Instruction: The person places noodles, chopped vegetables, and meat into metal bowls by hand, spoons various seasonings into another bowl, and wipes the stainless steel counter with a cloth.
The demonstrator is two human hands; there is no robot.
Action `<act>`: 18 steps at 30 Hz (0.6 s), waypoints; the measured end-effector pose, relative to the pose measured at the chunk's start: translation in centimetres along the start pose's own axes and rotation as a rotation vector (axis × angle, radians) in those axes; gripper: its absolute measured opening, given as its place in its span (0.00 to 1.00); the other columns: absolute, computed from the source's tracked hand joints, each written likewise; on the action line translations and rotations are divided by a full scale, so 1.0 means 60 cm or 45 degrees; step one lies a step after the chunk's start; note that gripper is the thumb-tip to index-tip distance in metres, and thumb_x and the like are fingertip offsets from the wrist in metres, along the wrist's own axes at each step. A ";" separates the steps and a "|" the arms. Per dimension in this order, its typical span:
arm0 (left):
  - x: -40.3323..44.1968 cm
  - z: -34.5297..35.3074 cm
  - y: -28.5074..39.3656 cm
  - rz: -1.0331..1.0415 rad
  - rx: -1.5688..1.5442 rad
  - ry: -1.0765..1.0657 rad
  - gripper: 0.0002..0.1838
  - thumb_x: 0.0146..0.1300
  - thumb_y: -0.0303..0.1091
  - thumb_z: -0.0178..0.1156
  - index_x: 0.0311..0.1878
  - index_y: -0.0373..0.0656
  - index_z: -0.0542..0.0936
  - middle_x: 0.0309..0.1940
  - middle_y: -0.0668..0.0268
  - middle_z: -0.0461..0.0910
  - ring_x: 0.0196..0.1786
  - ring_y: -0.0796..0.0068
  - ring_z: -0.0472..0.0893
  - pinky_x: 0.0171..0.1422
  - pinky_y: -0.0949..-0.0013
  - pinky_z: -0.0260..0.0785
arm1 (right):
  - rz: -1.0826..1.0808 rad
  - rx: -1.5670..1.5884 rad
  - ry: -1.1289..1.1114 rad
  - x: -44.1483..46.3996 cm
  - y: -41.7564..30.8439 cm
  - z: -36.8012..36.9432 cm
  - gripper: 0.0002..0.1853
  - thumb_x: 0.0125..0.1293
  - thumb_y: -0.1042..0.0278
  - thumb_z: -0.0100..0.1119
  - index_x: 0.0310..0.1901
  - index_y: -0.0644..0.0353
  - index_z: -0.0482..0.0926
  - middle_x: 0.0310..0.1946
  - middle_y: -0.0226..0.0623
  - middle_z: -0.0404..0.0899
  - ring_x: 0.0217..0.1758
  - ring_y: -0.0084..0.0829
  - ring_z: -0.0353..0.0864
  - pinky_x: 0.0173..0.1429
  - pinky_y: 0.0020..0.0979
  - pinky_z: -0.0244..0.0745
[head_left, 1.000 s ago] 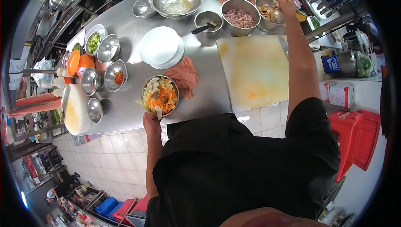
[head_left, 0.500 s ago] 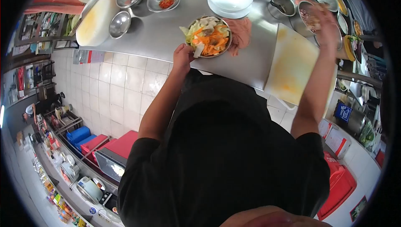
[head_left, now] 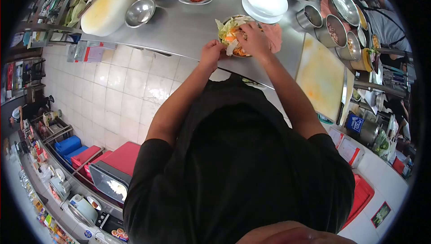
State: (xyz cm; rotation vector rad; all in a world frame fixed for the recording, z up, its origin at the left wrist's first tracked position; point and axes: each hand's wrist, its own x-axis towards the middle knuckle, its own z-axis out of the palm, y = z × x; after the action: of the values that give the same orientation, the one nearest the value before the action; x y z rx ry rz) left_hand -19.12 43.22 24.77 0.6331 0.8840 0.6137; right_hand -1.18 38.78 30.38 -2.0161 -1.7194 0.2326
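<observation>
Round bowl (head_left: 241, 56) heaped with pale-green leaves (head_left: 223, 29) and orange shreds (head_left: 239, 51), left hand (head_left: 212, 55) beside edge, right hand (head_left: 253, 39) over food, both grips indiscernible

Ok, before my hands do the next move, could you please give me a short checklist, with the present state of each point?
1. Left hand at the bowl: ok, by its left rim; firmness of grip, cannot tell.
2. Right hand over the bowl: ok, fingers down at the food.
3. What the right fingers hold: cannot tell, the hand hides it.
4. All food inside the rim: not ok, a leaf pokes out on the left.
5. Bowl well back on the table: not ok, it sits close to the near edge.
6. Knife away from the hands: ok, it lies along the right side of the board.
</observation>
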 end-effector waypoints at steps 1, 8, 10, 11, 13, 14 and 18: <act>-0.004 -0.005 -0.002 -0.009 -0.021 -0.010 0.07 0.59 0.22 0.58 0.29 0.44 0.70 0.29 0.64 0.77 0.32 0.68 0.81 0.40 0.63 0.80 | 0.025 -0.007 -0.030 -0.001 -0.007 -0.010 0.20 0.60 0.56 0.61 0.51 0.57 0.78 0.53 0.43 0.74 0.52 0.46 0.78 0.54 0.42 0.75; -0.009 -0.020 0.001 -0.036 -0.094 -0.055 0.09 0.60 0.22 0.58 0.29 0.45 0.69 0.29 0.64 0.77 0.32 0.68 0.81 0.38 0.64 0.79 | 0.322 0.094 -0.387 0.022 -0.065 -0.116 0.27 0.58 0.60 0.61 0.60 0.56 0.76 0.50 0.48 0.80 0.52 0.41 0.81 0.57 0.37 0.74; -0.007 -0.022 0.000 -0.043 -0.082 -0.054 0.09 0.60 0.22 0.58 0.29 0.45 0.69 0.29 0.63 0.77 0.32 0.68 0.81 0.38 0.64 0.78 | 0.394 0.151 -0.369 0.027 -0.044 -0.118 0.27 0.57 0.61 0.61 0.59 0.56 0.76 0.50 0.49 0.81 0.52 0.43 0.82 0.58 0.37 0.74; -0.009 -0.021 0.003 -0.041 -0.077 -0.046 0.09 0.60 0.22 0.58 0.29 0.45 0.69 0.29 0.64 0.77 0.32 0.68 0.81 0.38 0.65 0.78 | 0.413 0.175 -0.339 0.029 -0.024 -0.113 0.26 0.56 0.61 0.61 0.59 0.56 0.77 0.50 0.50 0.81 0.52 0.45 0.82 0.59 0.37 0.74; -0.009 -0.021 0.004 -0.029 -0.073 -0.043 0.08 0.60 0.23 0.58 0.29 0.44 0.69 0.28 0.64 0.76 0.31 0.69 0.81 0.37 0.65 0.77 | 0.359 0.050 -0.152 0.025 -0.021 -0.110 0.22 0.57 0.70 0.56 0.55 0.59 0.76 0.47 0.51 0.82 0.50 0.48 0.82 0.55 0.38 0.75; -0.007 -0.025 -0.001 -0.018 -0.073 -0.048 0.08 0.60 0.23 0.58 0.29 0.44 0.69 0.27 0.64 0.76 0.30 0.69 0.81 0.36 0.65 0.77 | 0.442 0.009 -0.120 0.024 -0.048 -0.117 0.20 0.58 0.73 0.53 0.54 0.60 0.75 0.45 0.51 0.82 0.48 0.49 0.82 0.54 0.39 0.75; 0.002 -0.027 -0.009 -0.013 -0.064 -0.046 0.08 0.59 0.23 0.58 0.29 0.44 0.70 0.26 0.66 0.75 0.29 0.70 0.79 0.35 0.65 0.76 | 0.355 -0.361 -0.239 0.026 -0.108 -0.111 0.18 0.56 0.77 0.51 0.50 0.59 0.77 0.42 0.52 0.82 0.49 0.51 0.81 0.56 0.41 0.72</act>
State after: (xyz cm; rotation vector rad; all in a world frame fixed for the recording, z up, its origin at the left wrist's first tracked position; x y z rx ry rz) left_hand -20.34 43.32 23.54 0.5925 0.8355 0.6116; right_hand -3.74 39.26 39.43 -2.5164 -1.6501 0.2911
